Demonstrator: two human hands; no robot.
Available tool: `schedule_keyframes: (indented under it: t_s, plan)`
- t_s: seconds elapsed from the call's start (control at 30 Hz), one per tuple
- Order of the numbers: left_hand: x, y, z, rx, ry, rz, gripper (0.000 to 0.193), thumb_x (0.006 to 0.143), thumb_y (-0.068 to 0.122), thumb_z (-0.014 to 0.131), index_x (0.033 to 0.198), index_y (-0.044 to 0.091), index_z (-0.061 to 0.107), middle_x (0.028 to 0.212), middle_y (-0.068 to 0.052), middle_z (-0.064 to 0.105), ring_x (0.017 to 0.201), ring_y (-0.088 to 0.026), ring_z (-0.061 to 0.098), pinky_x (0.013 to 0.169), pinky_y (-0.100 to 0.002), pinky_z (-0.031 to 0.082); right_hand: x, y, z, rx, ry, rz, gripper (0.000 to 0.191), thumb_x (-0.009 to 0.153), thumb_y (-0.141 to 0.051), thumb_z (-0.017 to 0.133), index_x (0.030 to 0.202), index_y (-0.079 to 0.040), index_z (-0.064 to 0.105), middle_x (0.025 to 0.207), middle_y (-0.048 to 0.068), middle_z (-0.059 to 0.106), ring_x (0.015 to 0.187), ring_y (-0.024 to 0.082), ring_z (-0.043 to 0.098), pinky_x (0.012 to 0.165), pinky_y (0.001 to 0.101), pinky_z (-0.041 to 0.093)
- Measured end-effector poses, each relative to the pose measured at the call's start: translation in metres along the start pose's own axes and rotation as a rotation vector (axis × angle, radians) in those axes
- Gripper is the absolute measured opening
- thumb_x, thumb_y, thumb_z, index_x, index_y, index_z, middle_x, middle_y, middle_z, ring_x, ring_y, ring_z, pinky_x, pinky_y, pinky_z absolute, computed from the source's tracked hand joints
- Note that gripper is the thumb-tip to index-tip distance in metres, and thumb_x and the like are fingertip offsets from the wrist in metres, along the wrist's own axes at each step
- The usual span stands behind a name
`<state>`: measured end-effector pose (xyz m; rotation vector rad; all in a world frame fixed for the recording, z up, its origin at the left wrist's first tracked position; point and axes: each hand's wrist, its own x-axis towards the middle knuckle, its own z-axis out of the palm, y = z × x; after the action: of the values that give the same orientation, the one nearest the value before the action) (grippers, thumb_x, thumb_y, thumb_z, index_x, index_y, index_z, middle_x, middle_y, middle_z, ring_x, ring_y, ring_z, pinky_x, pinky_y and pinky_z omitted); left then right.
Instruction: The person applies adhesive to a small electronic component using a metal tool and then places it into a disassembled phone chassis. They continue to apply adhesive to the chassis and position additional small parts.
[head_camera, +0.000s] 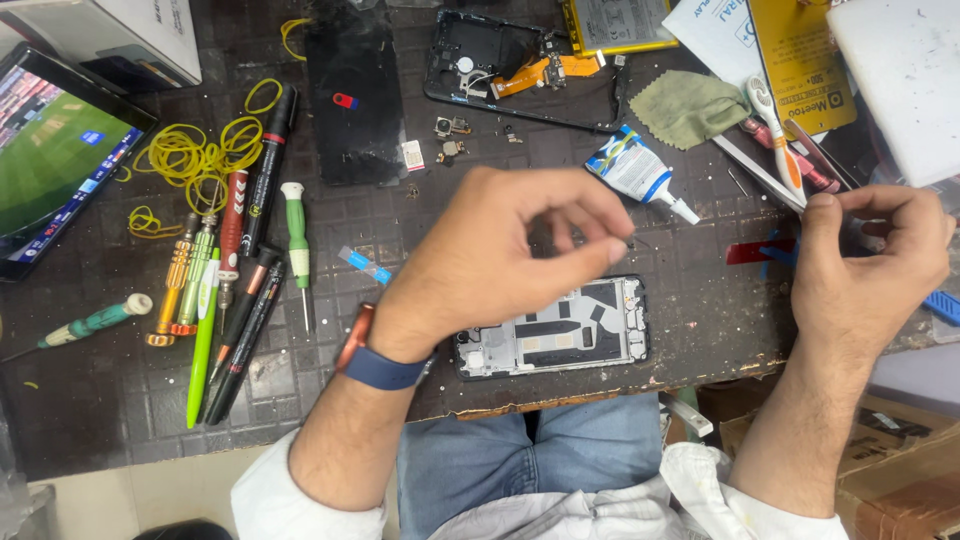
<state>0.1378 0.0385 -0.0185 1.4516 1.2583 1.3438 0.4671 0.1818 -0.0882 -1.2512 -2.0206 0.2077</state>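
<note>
Opened phone frame: flat, dark, rectangular, metal shields and bare board showing; lies at the near edge of the worn, gridded work mat, partly under the left hand.

Left hand: fingertips pressed together in a pinch; what they hold is too small to tell. Advisable: keep the pinch low over the frame so a dropped part lands inside it.

Right hand: far right, fingers curled, pinching a thin tool.

Glue tube: soft, white-blue, pointed nozzle, just beyond.

Screwdrivers: ribbed handles, left.

Rubber bands: yellow, far left.
</note>
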Motion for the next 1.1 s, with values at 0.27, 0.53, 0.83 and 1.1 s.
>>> schedule_keyframes:
  t_s: [0.27, 0.53, 0.83, 1.1]
  plan:
    - [0.005, -0.01, 0.02, 0.286, 0.038, -0.091, 0.011, 0.086, 0.022, 0.074, 0.094, 0.017, 0.076, 0.081, 0.003, 0.078, 0.07, -0.011, 0.075, 0.064, -0.028, 0.058, -0.003, 0.012, 0.002, -0.065, -0.002, -0.077, 0.01, 0.099, 0.004, 0.069, 0.098, -0.001, 0.06, 0.105, 0.006, 0.061, 0.099, 0.017, 0.057, 0.087, 0.0285, 0.049]
    - [0.006, -0.016, 0.017, 0.542, 0.303, -0.005, 0.013, 0.089, 0.03, 0.077, 0.088, 0.018, 0.075, 0.082, 0.002, 0.075, 0.073, -0.017, 0.074, 0.064, -0.032, 0.056, 0.006, -0.012, 0.001, -0.2, 0.016, -0.231, 0.015, 0.094, 0.004, 0.072, 0.097, -0.005, 0.06, 0.102, 0.007, 0.058, 0.105, 0.024, 0.05, 0.093, 0.0351, 0.04]
    - [-0.025, -0.029, -0.055, 1.343, 0.922, -0.488, 0.057, 0.082, 0.049, 0.084, 0.113, 0.005, 0.063, 0.106, -0.014, 0.066, 0.101, -0.037, 0.061, 0.075, -0.054, 0.043, 0.055, -0.058, 0.012, -0.063, -0.005, -0.451, 0.015, 0.096, 0.006, 0.07, 0.102, -0.002, 0.058, 0.103, 0.009, 0.058, 0.101, 0.027, 0.054, 0.088, 0.0358, 0.04]
    - [-0.023, -0.022, -0.046, 1.267, 0.767, -0.637, 0.065, 0.082, 0.056, 0.086, 0.115, 0.004, 0.065, 0.107, -0.018, 0.069, 0.102, -0.039, 0.062, 0.079, -0.058, 0.037, 0.151, -0.016, 0.085, 0.175, 0.196, -0.596, 0.003, 0.108, 0.004, 0.062, 0.109, 0.007, 0.061, 0.101, 0.014, 0.066, 0.088, 0.024, 0.064, 0.076, 0.0353, 0.049]
